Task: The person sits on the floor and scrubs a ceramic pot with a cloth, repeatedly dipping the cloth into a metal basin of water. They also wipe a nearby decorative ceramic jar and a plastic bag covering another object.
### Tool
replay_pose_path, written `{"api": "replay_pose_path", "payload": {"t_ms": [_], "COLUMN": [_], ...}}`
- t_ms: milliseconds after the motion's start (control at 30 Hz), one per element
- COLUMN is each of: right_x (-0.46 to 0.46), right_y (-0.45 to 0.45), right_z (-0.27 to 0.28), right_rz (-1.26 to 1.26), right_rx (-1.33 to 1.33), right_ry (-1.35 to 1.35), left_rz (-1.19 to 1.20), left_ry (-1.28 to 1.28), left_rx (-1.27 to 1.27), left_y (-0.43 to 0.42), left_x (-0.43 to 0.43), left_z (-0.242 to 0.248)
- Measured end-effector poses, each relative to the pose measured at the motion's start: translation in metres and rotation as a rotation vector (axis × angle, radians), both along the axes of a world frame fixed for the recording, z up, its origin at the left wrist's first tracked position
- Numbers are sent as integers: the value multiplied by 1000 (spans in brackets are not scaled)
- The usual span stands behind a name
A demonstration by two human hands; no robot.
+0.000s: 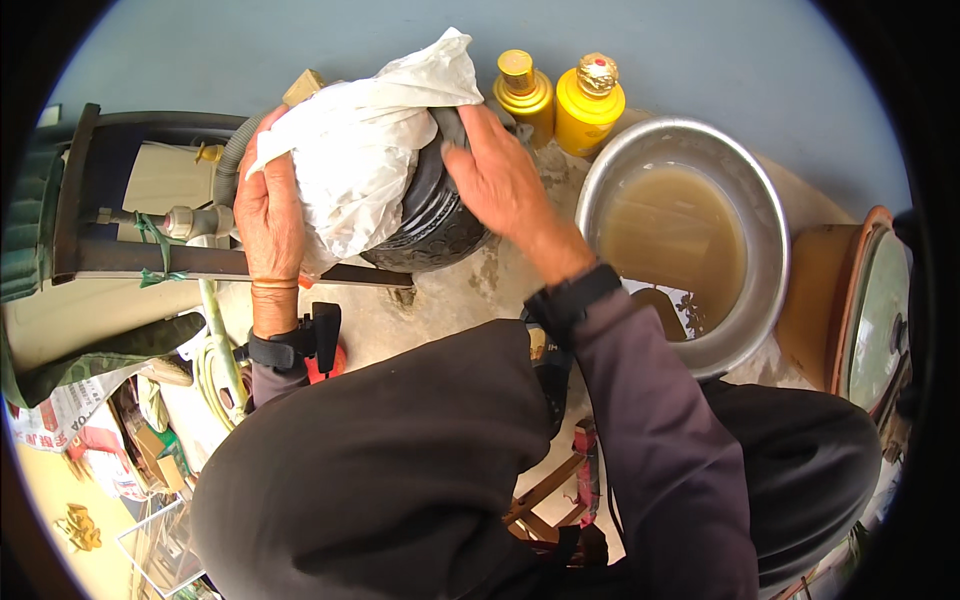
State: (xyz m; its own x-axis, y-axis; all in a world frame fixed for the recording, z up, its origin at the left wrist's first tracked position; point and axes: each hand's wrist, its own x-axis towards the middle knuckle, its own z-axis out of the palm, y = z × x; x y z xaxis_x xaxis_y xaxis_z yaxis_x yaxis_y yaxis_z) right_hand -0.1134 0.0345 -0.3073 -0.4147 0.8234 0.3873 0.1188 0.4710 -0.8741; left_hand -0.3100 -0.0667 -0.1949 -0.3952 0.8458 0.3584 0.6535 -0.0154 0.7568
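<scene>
A black glazed jar [439, 214] with a patterned band rests on the floor in front of me. Draped over its mouth and left side is a crumpled white plastic bag [352, 172], which hides most of the opening. My left hand [270, 210] grips the bag at the jar's left, and a flap of plastic lies across its fingers. On the opposite side, my right hand [499, 176] holds the jar's rim beside the bag's edge, its thumb slightly blurred. Some fingertips of both hands are hidden.
Two yellow bottles [590, 101] stand by the wall. A metal basin [772, 217] of murky water is at right, beside a brown pot with a glass lid [874, 322]. At left are a dark metal frame [161, 259] and a pipe valve [196, 221]. A wooden stool [551, 487] shows below.
</scene>
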Motion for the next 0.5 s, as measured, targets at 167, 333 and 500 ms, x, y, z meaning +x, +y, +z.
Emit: {"api": "replay_pose_path", "payload": {"t_ms": [167, 333, 500], "right_x": [-8, -3, 1], "right_y": [12, -19, -60], "right_z": [-1, -24, -33], "right_rz": [-39, -220, -345], "right_rx": [-111, -224, -345], "right_ry": [-7, 107, 148], "left_rz": [7, 27, 0], "left_ry": [-11, 25, 8], "left_rx": [29, 0, 46], "left_y": [0, -1, 1], "left_x": [3, 4, 4], "left_z": [-2, -1, -3]}}
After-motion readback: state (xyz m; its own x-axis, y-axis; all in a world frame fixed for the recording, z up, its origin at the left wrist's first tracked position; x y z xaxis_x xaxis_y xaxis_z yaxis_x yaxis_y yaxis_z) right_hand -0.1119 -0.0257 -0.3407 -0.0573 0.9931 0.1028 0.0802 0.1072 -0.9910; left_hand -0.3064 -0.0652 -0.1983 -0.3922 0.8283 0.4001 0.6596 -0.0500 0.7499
